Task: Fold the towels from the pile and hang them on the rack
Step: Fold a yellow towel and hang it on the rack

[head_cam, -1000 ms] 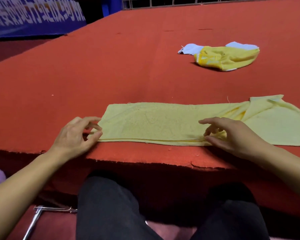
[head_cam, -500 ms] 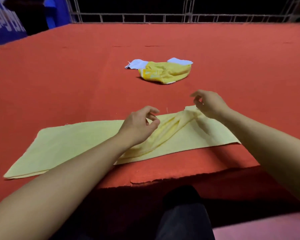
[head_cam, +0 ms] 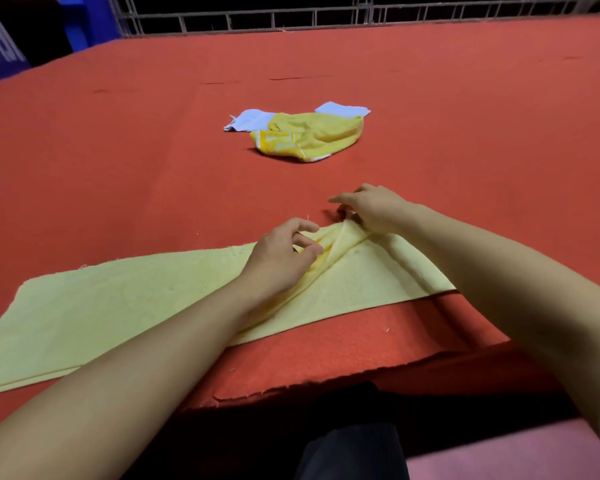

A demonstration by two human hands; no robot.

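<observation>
Blue banner point(head_cam: 0, 53) lettering unreadable behind red table point(head_cam: 118, 150).

One long pale-yellow terry towel point(head_cam: 125, 306) lies spread on the one red felt-covered table point(head_cam: 118, 150). Farther off sit one crumpled bright-yellow towel point(head_cam: 312, 135) and one white cloth point(head_cam: 248, 118). Two bare hands show.

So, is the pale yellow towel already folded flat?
Not fully: the pale yellow towel lies flat at its left, but bunches into ridges by both hands at its right end.

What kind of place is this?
Probably a staged data-collection or event area, not a home: a large red felt-covered platform, a metal truss railing behind it, and a blue printed banner at far left.
</observation>
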